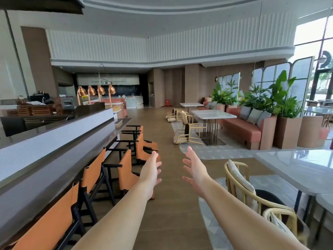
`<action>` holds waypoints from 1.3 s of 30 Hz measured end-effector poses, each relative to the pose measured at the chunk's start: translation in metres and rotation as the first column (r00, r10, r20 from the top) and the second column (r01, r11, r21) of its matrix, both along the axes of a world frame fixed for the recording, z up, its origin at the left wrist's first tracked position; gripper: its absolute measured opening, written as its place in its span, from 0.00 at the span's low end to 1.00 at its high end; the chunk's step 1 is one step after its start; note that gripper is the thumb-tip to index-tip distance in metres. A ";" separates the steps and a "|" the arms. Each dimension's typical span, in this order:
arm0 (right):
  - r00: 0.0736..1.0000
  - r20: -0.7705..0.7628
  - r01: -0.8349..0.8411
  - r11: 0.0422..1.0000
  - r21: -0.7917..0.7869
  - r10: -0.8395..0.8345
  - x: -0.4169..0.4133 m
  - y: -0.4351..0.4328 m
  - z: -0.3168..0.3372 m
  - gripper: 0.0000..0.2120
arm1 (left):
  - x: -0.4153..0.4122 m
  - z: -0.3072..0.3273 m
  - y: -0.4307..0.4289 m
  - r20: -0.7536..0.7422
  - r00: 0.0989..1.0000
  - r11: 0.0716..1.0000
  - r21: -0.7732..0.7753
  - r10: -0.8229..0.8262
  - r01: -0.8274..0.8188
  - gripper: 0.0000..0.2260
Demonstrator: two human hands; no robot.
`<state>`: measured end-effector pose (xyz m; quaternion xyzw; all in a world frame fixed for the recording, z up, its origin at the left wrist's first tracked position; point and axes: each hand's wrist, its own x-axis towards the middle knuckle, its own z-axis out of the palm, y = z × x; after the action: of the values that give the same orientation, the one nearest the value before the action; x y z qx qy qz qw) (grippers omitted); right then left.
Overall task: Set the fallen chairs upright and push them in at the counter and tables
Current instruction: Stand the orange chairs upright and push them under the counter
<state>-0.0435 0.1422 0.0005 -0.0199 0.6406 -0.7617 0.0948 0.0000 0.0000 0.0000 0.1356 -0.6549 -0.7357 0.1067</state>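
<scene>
Both my arms reach forward over the wooden aisle, my left hand [151, 171] and my right hand [195, 168] open and holding nothing. Along the dark counter [59, 159] on the left, two orange bar chairs [92, 171] stand upright and pushed in. Just past them an orange bar chair [127, 170] lies tipped on the floor, right ahead of my left hand, and another fallen orange chair [144, 147] lies beyond it. Across the aisle, cane chairs [183, 137] lie on their sides beside a white table [213, 114], with more fallen ones [172, 116] farther back.
A white table [297, 168] with upright cane chairs [239, 181] stands close on my right. A pink sofa [241, 129] and tall planters [288, 130] line the right side. Copper heat lamps [95, 91] sit at the counter's far end. The wooden aisle [162, 127] runs ahead.
</scene>
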 end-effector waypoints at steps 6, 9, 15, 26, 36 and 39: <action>0.998 0.033 -0.055 0.997 0.046 0.053 -0.024 0.003 -0.022 0.28 | -0.016 -0.018 0.010 0.069 0.998 1.000 -0.011 0.015 -0.014 0.22; 0.997 0.052 -0.063 0.996 0.057 0.060 -0.043 -0.004 -0.036 0.29 | -0.032 -0.029 0.004 0.086 0.996 1.000 -0.017 0.028 -0.027 0.22; 0.990 0.117 -0.084 0.994 0.072 0.076 -0.099 -0.043 -0.064 0.28 | -0.089 -0.062 -0.023 0.154 0.986 0.998 0.023 0.062 -0.067 0.22; 0.980 0.197 -0.069 0.989 0.133 0.042 -0.258 -0.146 -0.103 0.29 | -0.252 -0.106 -0.123 0.200 0.977 0.994 0.056 0.080 -0.093 0.24; 0.965 0.257 -0.101 0.984 0.144 0.061 -0.388 -0.189 -0.134 0.30 | -0.386 -0.141 -0.166 0.245 0.968 0.996 0.044 0.061 -0.074 0.24; 0.960 0.271 -0.118 0.982 0.145 0.076 -0.443 -0.192 -0.147 0.31 | -0.438 -0.151 -0.169 0.261 0.963 0.996 0.040 0.071 -0.084 0.23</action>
<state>-0.4867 -0.0493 -0.1463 0.0578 0.6793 -0.6984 0.2179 -0.4381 -0.1686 -0.1508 0.2587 -0.6386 -0.7233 0.0452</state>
